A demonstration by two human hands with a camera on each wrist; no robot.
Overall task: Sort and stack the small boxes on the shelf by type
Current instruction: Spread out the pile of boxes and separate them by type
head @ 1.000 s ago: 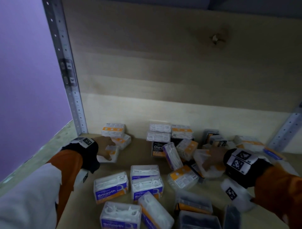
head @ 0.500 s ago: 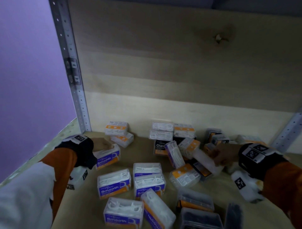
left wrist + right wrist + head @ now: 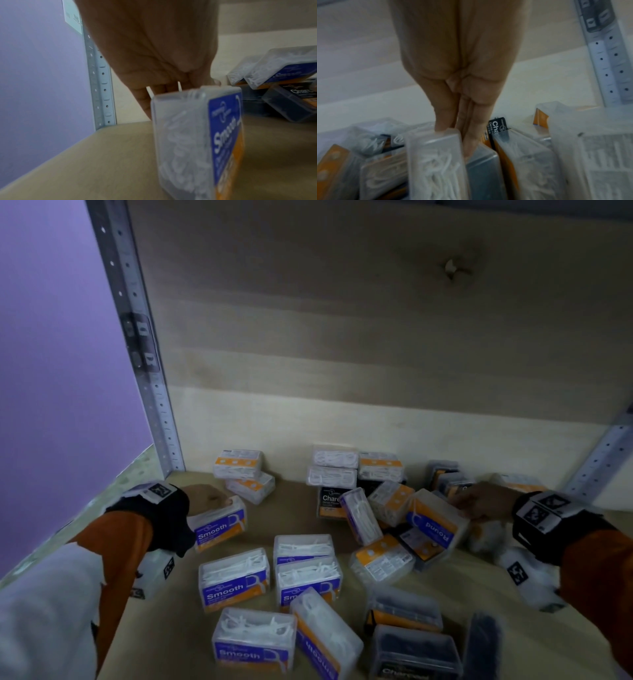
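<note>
Smooth floss-pick box sat pinched in my left hand at the frame's left; my right hand gripped a Round box mid-right. I judged each should land squarely on matching boxes, labels aligned.

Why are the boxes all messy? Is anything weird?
The boxes aren't sorted yet. In the middle pile they lean on each other at angles, kinds mixed. One Smooth box lies upside down. Each hand, left and right, holds a box.
</note>
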